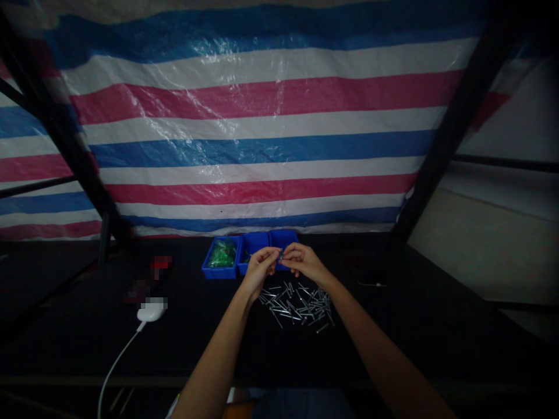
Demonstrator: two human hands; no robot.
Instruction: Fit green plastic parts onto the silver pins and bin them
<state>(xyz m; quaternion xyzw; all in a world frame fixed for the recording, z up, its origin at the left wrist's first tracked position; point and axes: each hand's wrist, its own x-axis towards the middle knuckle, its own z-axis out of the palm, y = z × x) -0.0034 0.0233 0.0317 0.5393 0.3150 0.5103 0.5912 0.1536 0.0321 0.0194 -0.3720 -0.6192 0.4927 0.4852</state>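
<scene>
My left hand point(262, 265) and my right hand point(304, 261) meet over the front of the blue bins, fingertips nearly touching. Both are closed in a pinch around a small, dark, shiny piece point(280, 255), too small to name. Just below the hands, a loose pile of long, thin, silvery metal pins like nails or screws point(301, 307) lies on the black table point(192, 343). The left blue bin point(219, 273) holds green pieces in clear plastic point(222, 254). A middle blue bin point(255, 239) and a right blue bin point(283, 236) are partly hidden by my hands.
A white rounded device point(151, 312) with a white cable point(114, 361) lies on the left, beside a blurred-out red and dark object point(161, 265). A dark flat object point(369, 276) is on the right. Behind hangs a striped plastic sheet point(262, 134) between black posts point(445, 134).
</scene>
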